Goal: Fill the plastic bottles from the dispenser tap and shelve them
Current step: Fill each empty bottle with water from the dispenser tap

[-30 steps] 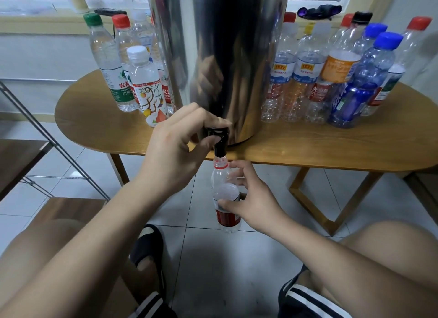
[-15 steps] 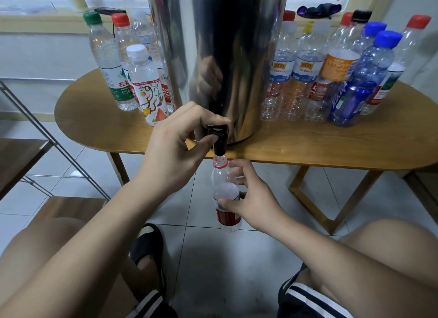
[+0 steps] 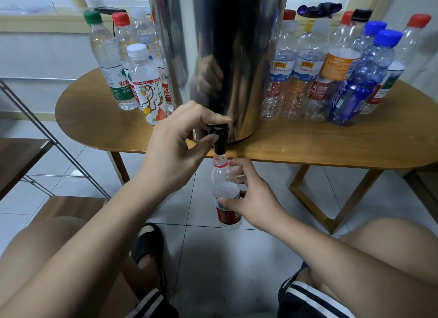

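Unmoved: left hand (image 3: 175,147) pinches tap (image 3: 219,137); right hand (image 3: 254,200) holds uncapped bottle (image 3: 224,189) beneath.

The single camera rides on my head, facing forward and tilted steeply down. It sits close: my forearms (image 3: 94,234) enter from seven and five o'clock, the table (image 3: 308,142) spans the middle, and the dispenser (image 3: 225,57) rises at twelve.
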The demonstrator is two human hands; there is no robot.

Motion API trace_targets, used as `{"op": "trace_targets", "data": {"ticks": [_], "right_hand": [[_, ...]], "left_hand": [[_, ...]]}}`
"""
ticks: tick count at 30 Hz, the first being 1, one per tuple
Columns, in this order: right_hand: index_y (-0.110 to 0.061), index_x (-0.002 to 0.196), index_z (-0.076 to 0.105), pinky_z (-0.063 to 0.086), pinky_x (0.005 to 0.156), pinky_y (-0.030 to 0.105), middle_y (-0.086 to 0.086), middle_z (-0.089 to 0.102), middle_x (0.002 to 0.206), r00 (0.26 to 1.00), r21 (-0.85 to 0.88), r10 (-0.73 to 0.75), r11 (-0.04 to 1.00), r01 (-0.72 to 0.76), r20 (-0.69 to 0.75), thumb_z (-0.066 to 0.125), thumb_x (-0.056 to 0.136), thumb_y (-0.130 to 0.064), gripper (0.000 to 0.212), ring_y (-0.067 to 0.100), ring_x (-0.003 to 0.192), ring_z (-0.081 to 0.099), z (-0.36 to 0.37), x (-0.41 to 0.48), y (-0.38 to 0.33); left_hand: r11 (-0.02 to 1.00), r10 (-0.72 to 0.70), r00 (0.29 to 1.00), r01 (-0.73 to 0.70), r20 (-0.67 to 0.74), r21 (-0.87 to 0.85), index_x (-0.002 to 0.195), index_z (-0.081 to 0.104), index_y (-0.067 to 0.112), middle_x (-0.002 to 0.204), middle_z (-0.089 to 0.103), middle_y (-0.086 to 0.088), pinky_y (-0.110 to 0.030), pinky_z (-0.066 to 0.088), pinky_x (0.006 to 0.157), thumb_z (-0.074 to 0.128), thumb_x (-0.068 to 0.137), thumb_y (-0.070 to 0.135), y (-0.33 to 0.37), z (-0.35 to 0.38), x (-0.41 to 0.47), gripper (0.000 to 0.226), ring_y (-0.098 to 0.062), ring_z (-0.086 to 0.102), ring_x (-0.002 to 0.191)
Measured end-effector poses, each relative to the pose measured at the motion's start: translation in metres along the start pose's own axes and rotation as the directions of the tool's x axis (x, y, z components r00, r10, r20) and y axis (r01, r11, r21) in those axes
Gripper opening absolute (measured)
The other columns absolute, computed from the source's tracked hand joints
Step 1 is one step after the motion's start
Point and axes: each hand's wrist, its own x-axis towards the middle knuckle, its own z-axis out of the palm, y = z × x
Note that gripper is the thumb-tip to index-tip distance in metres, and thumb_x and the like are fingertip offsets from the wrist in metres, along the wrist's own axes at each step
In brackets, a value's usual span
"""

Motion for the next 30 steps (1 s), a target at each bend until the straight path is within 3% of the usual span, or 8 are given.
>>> {"op": "trace_targets", "data": {"ticks": [19, 30], "right_hand": [[-0.05, 0.135, 0.043, 0.05, 0.091, 0.018, -0.022, 0.058, 0.125, 1.0, -0.005, -0.019, 1.0, 0.019, -0.009, 0.093, 0.08, -0.025, 0.079, -0.002, 0.119, 0.058, 0.0013, 0.0002, 0.0019], [-0.048, 0.135, 0.046, 0.053, 0.092, 0.019, -0.02, 0.06, 0.122, 0.999, -0.007, -0.029, 1.0, 0.029, -0.033, 0.093, 0.078, -0.021, 0.079, -0.005, 0.115, 0.059, 0.0025, 0.0009, 0.0037]], "left_hand": [[0.999, 0.005, 1.0, -0.005, 0.012, -0.032, 0.121, 0.076, 0.016, 0.102, 0.07, -0.007, -0.02, 0.046, 0.077, 0.082, 0.092, -0.004, 0.0005, -0.0004, 0.0005, 0.036, -0.022, 0.063, 0.089], [0.998, -0.006, 1.0, 0.007, 0.019, -0.058, 0.121, 0.076, 0.016, 0.095, 0.066, -0.004, -0.017, 0.043, 0.077, 0.082, 0.09, -0.006, 0.0011, -0.0006, 0.0003, 0.039, -0.018, 0.062, 0.087]]}}
